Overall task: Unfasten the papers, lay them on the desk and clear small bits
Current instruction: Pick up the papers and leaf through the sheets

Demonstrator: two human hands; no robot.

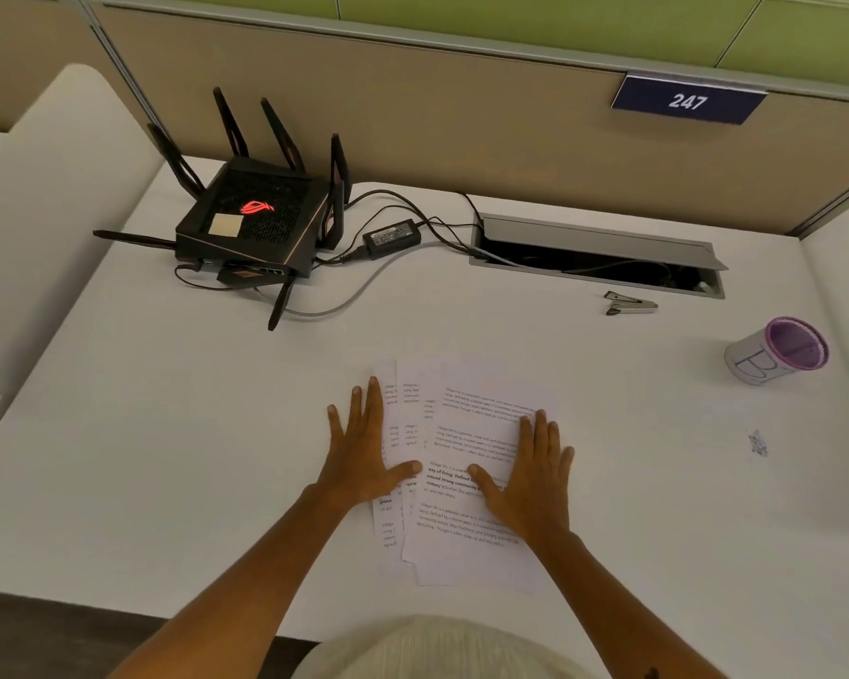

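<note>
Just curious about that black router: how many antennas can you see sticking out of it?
7 on the router: four rise along the back, one lies flat to the left, one stands at the right side, one points down at the front. Others may be hidden.

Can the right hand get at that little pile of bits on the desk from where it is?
Probably yes. The right hand lies flat on the papers; the small bits sit off to its right with only bare desk between.
</note>
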